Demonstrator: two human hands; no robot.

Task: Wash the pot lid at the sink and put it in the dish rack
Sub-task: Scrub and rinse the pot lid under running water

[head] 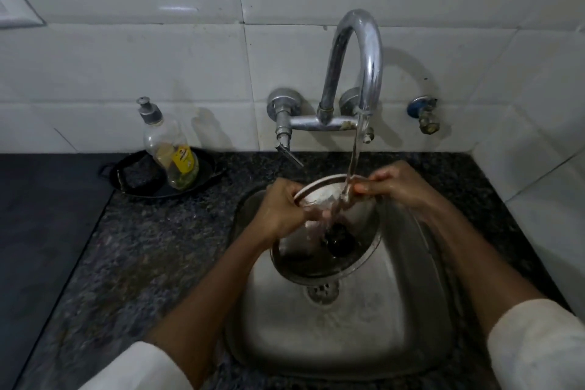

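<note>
A round steel pot lid (pixel 304 263) with a black knob (pixel 340 239) is held tilted over the steel sink (pixel 395 342), its knob side towards me. My left hand (pixel 281 209) grips its upper left rim. At the far right rim my right hand (pixel 395 184) pinches the lid with its fingertips. Water from the curved chrome tap (pixel 357 73) runs down onto the lid between the two hands and splashes over my left fingers. No dish rack is in view.
A nearly empty soap bottle (pixel 167 149) stands in a black pan (pixel 164 177) on the dark granite counter (pixel 142 247), left of the sink. A small valve (pixel 425 114) juts from the white tiled wall on the right. The drain (pixel 323 291) shows below the lid.
</note>
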